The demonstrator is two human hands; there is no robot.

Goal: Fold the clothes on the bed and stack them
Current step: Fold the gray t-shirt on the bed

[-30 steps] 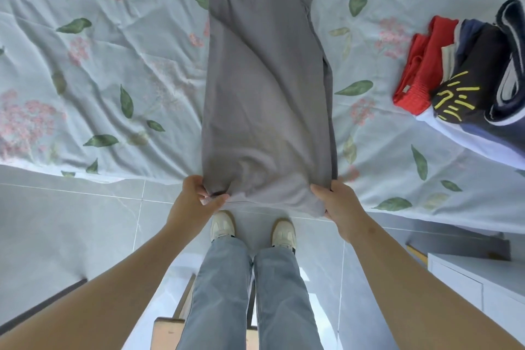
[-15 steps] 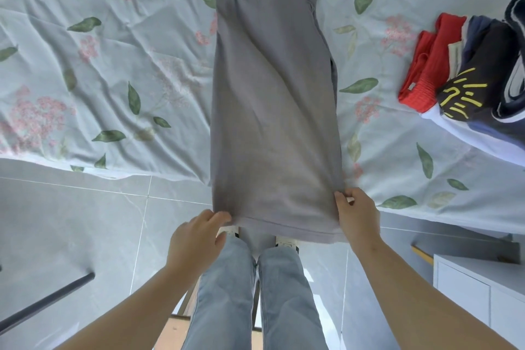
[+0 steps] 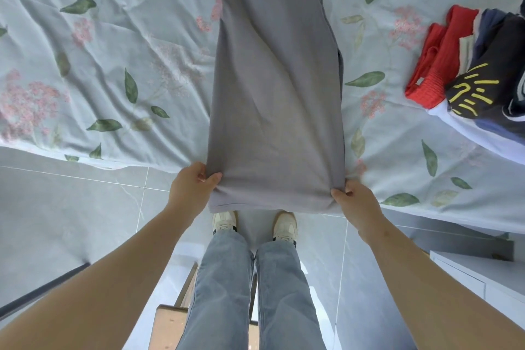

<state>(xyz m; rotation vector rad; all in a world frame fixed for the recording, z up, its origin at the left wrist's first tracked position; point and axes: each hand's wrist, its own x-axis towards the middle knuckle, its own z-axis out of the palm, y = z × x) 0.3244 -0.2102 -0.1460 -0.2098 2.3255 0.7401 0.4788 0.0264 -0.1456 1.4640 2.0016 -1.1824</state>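
Note:
A long grey garment [image 3: 275, 88] lies folded lengthwise down the middle of the bed, its near end hanging over the bed's edge. My left hand [image 3: 191, 187] pinches the near left corner between thumb and fingers. My right hand [image 3: 355, 202] grips the near right corner. At the right edge of the bed lies a pile of clothes [image 3: 480, 85]: a red piece, a black one with yellow marks, navy and white ones.
The floral bedsheet [image 3: 119, 65] covers the bed, wrinkled on the left. Below the bed's edge is grey tiled floor [image 3: 71, 207]. My legs in jeans and white shoes stand at the bed. A white cabinet [image 3: 488, 287] is at the lower right, a wooden stool [image 3: 170, 327] behind my legs.
My left hand, which had let go half a second ago, now pinches the left corner again. Both hands have drawn the near end back up toward the bed's edge.

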